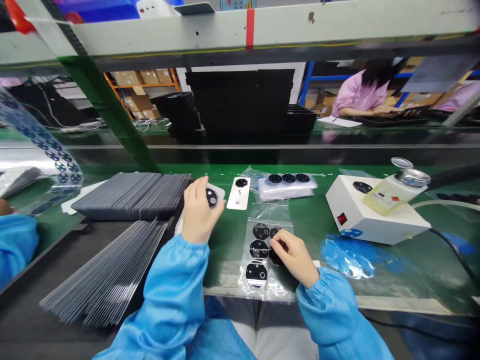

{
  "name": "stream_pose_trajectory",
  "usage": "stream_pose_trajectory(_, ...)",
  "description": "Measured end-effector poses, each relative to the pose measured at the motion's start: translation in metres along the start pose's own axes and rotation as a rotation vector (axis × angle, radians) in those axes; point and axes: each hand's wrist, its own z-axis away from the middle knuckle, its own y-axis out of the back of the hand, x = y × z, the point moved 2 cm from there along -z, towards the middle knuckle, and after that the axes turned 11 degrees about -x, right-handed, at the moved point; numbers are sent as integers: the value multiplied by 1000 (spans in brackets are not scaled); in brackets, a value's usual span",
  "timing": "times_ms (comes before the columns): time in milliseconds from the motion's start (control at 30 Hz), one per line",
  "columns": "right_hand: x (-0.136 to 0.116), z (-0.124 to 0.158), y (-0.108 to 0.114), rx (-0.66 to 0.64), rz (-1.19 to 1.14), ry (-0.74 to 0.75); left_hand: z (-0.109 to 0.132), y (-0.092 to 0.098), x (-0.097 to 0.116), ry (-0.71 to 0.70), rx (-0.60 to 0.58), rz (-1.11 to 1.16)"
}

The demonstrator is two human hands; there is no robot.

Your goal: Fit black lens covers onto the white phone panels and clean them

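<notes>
**Left hand on white panel, right hand at disc sheet**

Our left hand (198, 212) grips a white panel (220, 192) by its sides, fingers over the far edge, thumb on the near one. Panel sits up off the bench, just left of center. Long axis runs diagonally: end with the black disc (211, 198) points up and right, away from us; other end goes down-left behind the hand. Disc face looks our way.

Our right hand (294, 254) has its fingers bunched low over the clear sheet (277, 286); we can't tell whether they pinch anything. Sheet's long axis runs away from us, black pieces (258, 249) in two columns.

Hidden: panel's middle under our left hand; most of the sheet's right column under our right. Glare blurs the film's near end.

Room: green benchtop (227, 255) shows between left wrist and sheet. Second white panel (237, 200) lies just beyond, disc end away from us. Film stack (287, 191) is past the sheet. Left side is tight: gray panel stack (123, 197) right beside the hand. Right: blue film (348, 257), then white box (369, 223) with a bottle (388, 196) on top. Sheet's near end reaches the bench edge (401, 305).
</notes>
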Motion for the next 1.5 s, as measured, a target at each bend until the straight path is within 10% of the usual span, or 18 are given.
stream_pose_trajectory(167, -32, 12, 2, 129, -145, 72, 58, 9, 79, -298, -6, 187)
stream_pose_trajectory(300, -47, 22, 10, 206, -182, 63, 87, 4, 95, -272, -105, 377)
stream_pose_trajectory(533, -48, 29, 27, 167, -77, 155, 101, -6, 80, 274, -867, 1233)
stream_pose_trajectory(833, -51, 39, 18, 220, 530, 409, 115, -10, 91, 342, -720, 1257)
stream_pose_trajectory(1200, -61, 34, 22, 138, 567, 494, 112, -10, 92, 187, -665, 1064)
stream_pose_trajectory(1500, -66, 30, 32, 259, 381, 246, 115, -5, 97, 28, -629, 844)
